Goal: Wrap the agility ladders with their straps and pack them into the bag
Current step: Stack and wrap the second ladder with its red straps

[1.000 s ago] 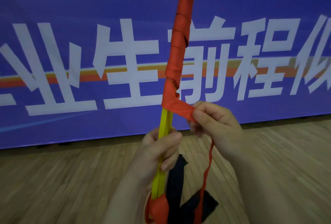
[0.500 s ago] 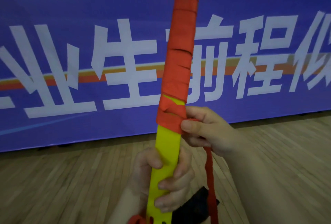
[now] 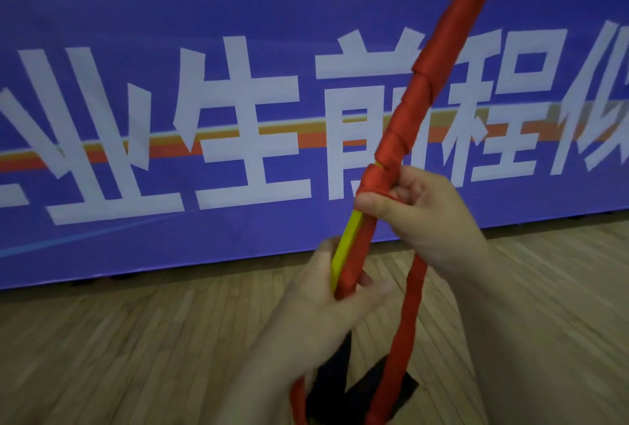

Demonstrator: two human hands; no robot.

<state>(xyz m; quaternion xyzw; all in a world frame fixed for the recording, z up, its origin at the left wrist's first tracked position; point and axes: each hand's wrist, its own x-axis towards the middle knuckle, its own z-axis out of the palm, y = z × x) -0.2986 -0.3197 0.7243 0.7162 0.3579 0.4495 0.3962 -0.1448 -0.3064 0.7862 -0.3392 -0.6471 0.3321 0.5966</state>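
Observation:
A bundle of yellow agility-ladder rungs (image 3: 344, 247) stands up in front of me, leaning to the upper right. Its upper length is wound in a red strap (image 3: 432, 60). My left hand (image 3: 316, 315) grips the bundle's lower part, fingers curled round it. Higher up, my right hand (image 3: 422, 217) pinches the red strap against the bundle at the lowest turn. The loose red strap (image 3: 406, 329) hangs down from my right hand. A black strap piece (image 3: 377, 390) dangles below my hands. No bag is in view.
A large blue banner (image 3: 170, 33) with white characters and an orange stripe hangs across the back. Wooden plank flooring (image 3: 119, 356) lies below it.
The bundle has tilted from upright to leaning right and turned edge-on, so less yellow shows. My right hand has laid the strap lower down the bundle, and my left hand has shifted its grip.

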